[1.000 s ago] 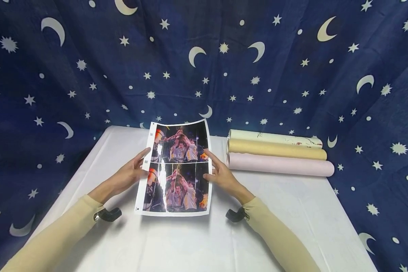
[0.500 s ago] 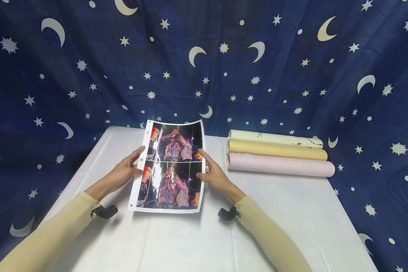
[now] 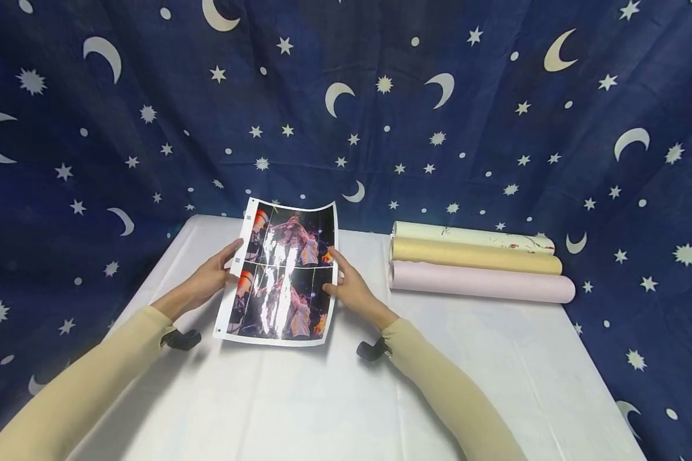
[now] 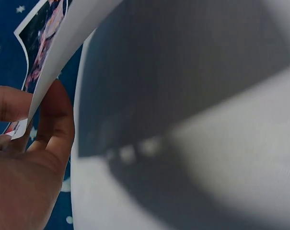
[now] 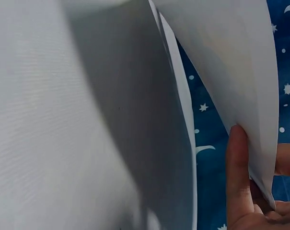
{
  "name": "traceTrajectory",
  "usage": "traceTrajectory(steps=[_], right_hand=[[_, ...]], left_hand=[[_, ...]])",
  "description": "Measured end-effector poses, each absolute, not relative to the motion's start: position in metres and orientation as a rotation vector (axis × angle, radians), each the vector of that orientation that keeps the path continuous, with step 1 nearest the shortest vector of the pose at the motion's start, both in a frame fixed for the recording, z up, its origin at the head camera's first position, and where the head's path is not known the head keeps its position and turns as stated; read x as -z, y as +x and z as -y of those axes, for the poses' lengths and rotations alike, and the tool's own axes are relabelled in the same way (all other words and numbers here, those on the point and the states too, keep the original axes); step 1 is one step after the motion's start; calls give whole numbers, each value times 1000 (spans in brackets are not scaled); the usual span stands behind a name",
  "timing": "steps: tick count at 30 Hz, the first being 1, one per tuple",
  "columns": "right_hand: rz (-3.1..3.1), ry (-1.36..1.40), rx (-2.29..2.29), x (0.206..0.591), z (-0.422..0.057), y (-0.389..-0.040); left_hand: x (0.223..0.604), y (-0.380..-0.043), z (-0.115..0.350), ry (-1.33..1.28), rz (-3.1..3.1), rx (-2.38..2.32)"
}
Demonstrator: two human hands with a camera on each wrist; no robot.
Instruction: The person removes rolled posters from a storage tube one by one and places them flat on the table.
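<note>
Glossy, white-bordered photo sheet [image 3: 277,272] hangs lengthwise above the white-covered counter [image 3: 323,410]

The sheet's long axis runs away from the person, its far end leaning slightly to the right, and its top edge faces the navy curtain [image 3: 300,96] printed with pale moons and stars. Two matching pictures are stacked along that axis, their figures upright to the person; bright glare streaks hide part of them. The paper bows, its sides curling up, and casts a shadow on the counter.

The left hand [image 3: 210,278] has its grip pinched on the left margin; the right hand [image 3: 354,288] has its grip pinched on the right edge, opposite. Both wrist views show thumb and fingers on either side of the paper.

To the right, past the right hand, three rolls lie crosswise, side by side: a smooth pale pink roll [image 3: 484,282] nearest the person, a golden-tan roll [image 3: 475,256] in the middle, and a cream roll with a dark-and-red pattern [image 3: 467,235] farthest. The right hand stands between the sheet and their left ends.
</note>
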State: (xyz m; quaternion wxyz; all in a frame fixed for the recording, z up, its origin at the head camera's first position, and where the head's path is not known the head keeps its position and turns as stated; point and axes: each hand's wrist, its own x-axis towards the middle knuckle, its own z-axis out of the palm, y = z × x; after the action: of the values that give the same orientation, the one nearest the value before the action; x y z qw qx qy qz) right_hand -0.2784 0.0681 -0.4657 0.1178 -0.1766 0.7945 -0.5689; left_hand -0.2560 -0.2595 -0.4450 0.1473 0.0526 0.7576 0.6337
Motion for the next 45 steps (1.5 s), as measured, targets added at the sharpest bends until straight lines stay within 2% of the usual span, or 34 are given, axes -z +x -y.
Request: traceTrajectory(steps=[10, 24, 36, 45], right_hand=[[-2319, -430, 1657, 469, -37, -282], [-2343, -404, 1652, 479, 4, -288], [-2395, -346, 1556, 481, 24, -293], [-2438, -406, 1538, 486, 32, -303]], left_hand=[[448, -272, 289, 141, -2242, -1709], [456, -276, 321, 52, -2291, -1580], [462, -281, 336, -4, -2326, -1478], [468, -284, 344, 8, -2450, -1447]])
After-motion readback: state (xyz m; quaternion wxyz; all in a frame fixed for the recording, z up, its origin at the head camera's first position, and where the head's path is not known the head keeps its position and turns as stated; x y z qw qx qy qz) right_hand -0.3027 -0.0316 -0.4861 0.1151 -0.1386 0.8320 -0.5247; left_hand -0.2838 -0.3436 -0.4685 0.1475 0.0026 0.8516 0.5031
